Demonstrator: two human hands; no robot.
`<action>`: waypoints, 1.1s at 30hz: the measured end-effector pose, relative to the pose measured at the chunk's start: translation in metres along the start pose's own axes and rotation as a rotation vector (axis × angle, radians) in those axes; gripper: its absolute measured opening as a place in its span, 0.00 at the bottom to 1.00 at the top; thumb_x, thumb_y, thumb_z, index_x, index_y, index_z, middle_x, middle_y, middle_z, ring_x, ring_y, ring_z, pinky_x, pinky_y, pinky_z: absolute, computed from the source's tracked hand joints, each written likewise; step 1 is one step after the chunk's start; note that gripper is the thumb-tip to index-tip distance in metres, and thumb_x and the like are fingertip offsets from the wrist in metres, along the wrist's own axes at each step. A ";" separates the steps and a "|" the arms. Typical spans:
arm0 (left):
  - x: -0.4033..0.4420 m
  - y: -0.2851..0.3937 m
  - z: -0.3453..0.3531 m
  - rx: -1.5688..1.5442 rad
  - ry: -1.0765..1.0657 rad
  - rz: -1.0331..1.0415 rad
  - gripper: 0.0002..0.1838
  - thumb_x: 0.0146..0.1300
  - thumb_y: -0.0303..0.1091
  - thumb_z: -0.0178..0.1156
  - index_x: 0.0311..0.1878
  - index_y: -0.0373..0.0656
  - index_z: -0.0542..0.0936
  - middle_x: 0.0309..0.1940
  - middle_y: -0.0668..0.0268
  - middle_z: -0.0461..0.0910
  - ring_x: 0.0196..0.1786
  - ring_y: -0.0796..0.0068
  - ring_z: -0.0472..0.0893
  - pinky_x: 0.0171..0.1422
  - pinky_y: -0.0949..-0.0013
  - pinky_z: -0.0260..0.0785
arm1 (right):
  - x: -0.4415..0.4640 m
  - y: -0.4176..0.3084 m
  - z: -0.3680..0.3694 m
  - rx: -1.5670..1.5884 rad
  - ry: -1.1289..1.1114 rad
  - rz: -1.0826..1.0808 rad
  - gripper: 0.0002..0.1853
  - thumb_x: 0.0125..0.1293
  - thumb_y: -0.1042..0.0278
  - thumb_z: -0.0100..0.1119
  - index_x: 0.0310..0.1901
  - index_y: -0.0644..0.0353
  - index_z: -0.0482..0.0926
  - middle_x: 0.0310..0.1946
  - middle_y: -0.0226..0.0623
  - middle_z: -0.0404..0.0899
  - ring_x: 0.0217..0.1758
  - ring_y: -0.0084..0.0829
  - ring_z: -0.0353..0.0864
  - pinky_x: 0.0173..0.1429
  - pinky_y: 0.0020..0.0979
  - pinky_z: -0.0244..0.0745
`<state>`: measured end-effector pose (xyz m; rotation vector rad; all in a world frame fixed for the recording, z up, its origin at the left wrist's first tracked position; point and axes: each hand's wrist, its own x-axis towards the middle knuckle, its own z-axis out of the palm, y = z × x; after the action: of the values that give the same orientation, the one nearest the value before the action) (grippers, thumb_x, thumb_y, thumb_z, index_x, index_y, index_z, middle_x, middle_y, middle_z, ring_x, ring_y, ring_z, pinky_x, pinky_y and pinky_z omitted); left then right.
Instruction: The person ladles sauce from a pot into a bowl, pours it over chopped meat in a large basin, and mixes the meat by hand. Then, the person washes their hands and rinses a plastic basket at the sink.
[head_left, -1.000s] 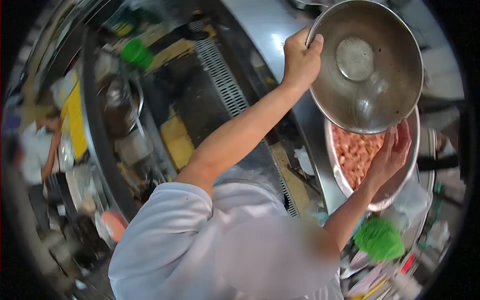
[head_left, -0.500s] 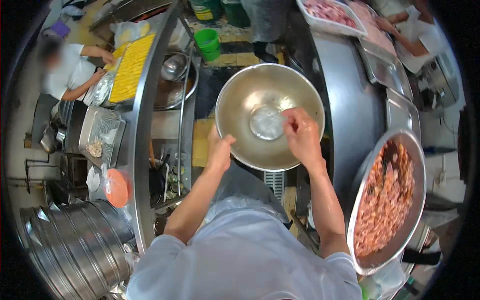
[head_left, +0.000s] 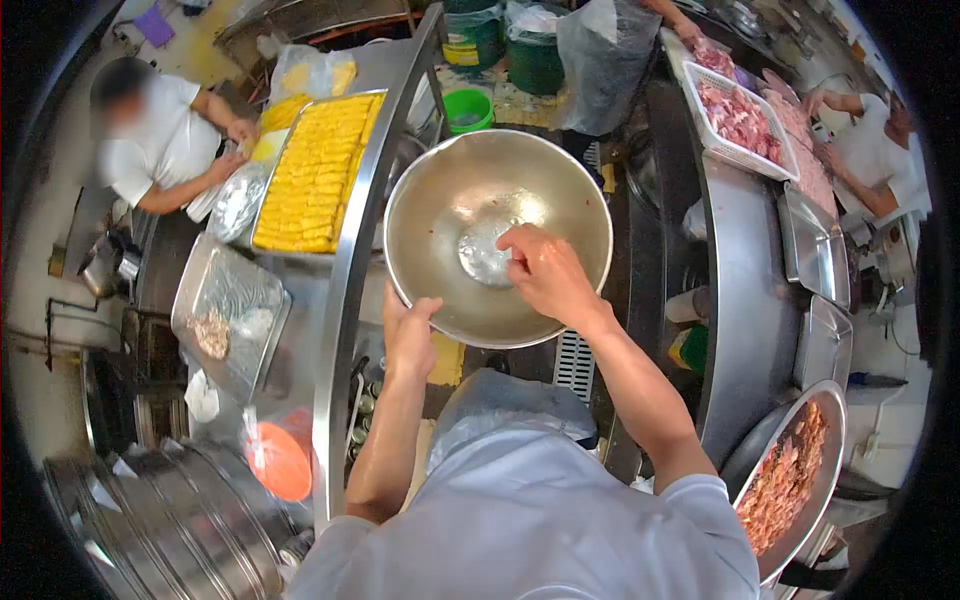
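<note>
A large steel bowl [head_left: 440, 200] hangs in front of my body over the aisle, its inside facing up. At its lower left rim my left hand [head_left: 409, 335] is closed, thumb on the rim and fingers behind it. My right hand [head_left: 548, 272] is over the inside of the bowl, near the shiny round bottom, fingers curled; whether they hold anything is too small to tell. Apart from a few dark specks and a wet shine, the bowl holds nothing visible.
Left, a tray of yellow rolls [head_left: 318, 175] and a metal pan [head_left: 235, 310] lie near a person [head_left: 160, 130]. Right, a steel counter [head_left: 750, 270] bears a white basket of meat [head_left: 740, 120], metal trays and a large basin of meat [head_left: 785, 480]. Another person [head_left: 870, 150] stands beyond.
A second ago the bowl was tilted above the meat basin on the right. It has since come round to the aisle between the counters, and my right hand has moved from its rim to its inside.
</note>
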<state>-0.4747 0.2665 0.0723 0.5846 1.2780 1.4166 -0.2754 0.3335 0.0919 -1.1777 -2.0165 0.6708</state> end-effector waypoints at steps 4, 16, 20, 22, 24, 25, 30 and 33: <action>0.040 0.015 0.012 -0.108 -0.030 0.022 0.36 0.51 0.16 0.53 0.67 0.40 0.64 0.57 0.61 0.73 0.60 0.68 0.73 0.65 0.66 0.65 | 0.044 0.015 0.007 -0.032 0.020 -0.049 0.10 0.54 0.80 0.55 0.40 0.64 0.77 0.30 0.46 0.79 0.34 0.47 0.80 0.39 0.43 0.73; 0.189 0.016 0.067 -0.072 0.011 0.003 0.35 0.51 0.15 0.53 0.67 0.40 0.64 0.58 0.60 0.73 0.59 0.68 0.74 0.64 0.67 0.65 | 0.200 0.112 -0.004 -0.018 -0.098 -0.116 0.11 0.53 0.80 0.55 0.41 0.65 0.78 0.30 0.46 0.78 0.31 0.46 0.79 0.38 0.42 0.72; 0.266 0.018 0.107 -0.071 0.017 0.022 0.35 0.50 0.14 0.52 0.66 0.38 0.65 0.58 0.60 0.73 0.60 0.68 0.74 0.65 0.67 0.65 | 0.276 0.161 -0.027 -0.014 -0.153 -0.100 0.12 0.52 0.81 0.55 0.40 0.65 0.78 0.27 0.45 0.78 0.30 0.45 0.79 0.37 0.42 0.72; 0.302 0.018 0.128 -0.017 0.025 0.022 0.35 0.50 0.15 0.52 0.66 0.38 0.66 0.58 0.59 0.74 0.61 0.67 0.73 0.66 0.67 0.64 | 0.307 0.189 -0.037 -0.023 -0.179 -0.078 0.12 0.52 0.81 0.55 0.40 0.65 0.78 0.25 0.45 0.78 0.30 0.45 0.79 0.37 0.42 0.72; 0.345 0.019 0.151 -0.003 0.014 0.035 0.35 0.49 0.14 0.52 0.66 0.37 0.65 0.59 0.58 0.73 0.62 0.66 0.73 0.68 0.66 0.63 | 0.344 0.216 -0.049 -0.043 -0.218 -0.067 0.12 0.51 0.81 0.55 0.40 0.64 0.78 0.24 0.45 0.78 0.30 0.44 0.79 0.37 0.42 0.72; 0.362 0.018 0.159 -0.006 0.006 0.032 0.36 0.49 0.13 0.52 0.67 0.36 0.65 0.60 0.57 0.73 0.63 0.66 0.72 0.68 0.66 0.62 | 0.361 0.227 -0.054 -0.053 -0.285 -0.016 0.11 0.51 0.80 0.56 0.39 0.64 0.78 0.26 0.46 0.79 0.33 0.46 0.81 0.40 0.43 0.73; 0.436 0.015 0.202 -0.046 0.060 -0.081 0.38 0.48 0.13 0.52 0.69 0.37 0.63 0.62 0.57 0.71 0.64 0.65 0.71 0.69 0.65 0.62 | 0.430 0.275 -0.064 -0.107 -0.447 0.041 0.08 0.52 0.78 0.56 0.36 0.65 0.79 0.31 0.49 0.82 0.39 0.48 0.84 0.44 0.44 0.76; 0.483 0.006 0.220 -0.081 0.044 -0.116 0.38 0.48 0.13 0.52 0.69 0.37 0.63 0.62 0.57 0.71 0.63 0.65 0.72 0.68 0.65 0.63 | 0.471 0.312 -0.065 -0.086 -0.491 0.079 0.09 0.51 0.78 0.56 0.36 0.65 0.79 0.31 0.50 0.82 0.38 0.47 0.84 0.43 0.44 0.76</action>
<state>-0.4243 0.7904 0.0043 0.4202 1.2632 1.3845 -0.2228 0.8979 0.0526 -1.2344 -2.4299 0.9979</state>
